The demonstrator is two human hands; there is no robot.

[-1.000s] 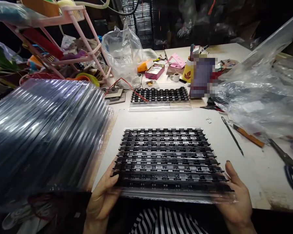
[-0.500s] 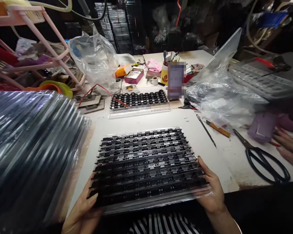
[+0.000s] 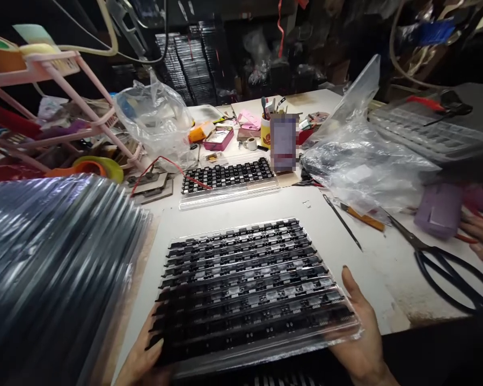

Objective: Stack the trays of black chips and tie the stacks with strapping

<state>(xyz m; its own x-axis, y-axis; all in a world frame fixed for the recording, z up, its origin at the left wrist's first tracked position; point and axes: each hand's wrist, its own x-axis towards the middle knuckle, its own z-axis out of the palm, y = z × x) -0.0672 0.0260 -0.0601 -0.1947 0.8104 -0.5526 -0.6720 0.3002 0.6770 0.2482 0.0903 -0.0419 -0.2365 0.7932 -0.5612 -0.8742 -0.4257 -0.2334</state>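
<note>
We pinch the clear tray (image 3: 274,351) of black strips (image 3: 247,310) with our left hand (image 3: 141,355); our right hand (image 3: 361,328) (thumb up) holds underneath.

Pale table (image 3: 380,262) with scissors (image 3: 424,248), orange tool (image 3: 364,217), pink box (image 3: 218,141) and a tray of black parts (image 3: 229,176)

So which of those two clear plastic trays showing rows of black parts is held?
The nearer tray, in bare left hand and bare right hand; the farther tray lies beyond, untouched.
</note>
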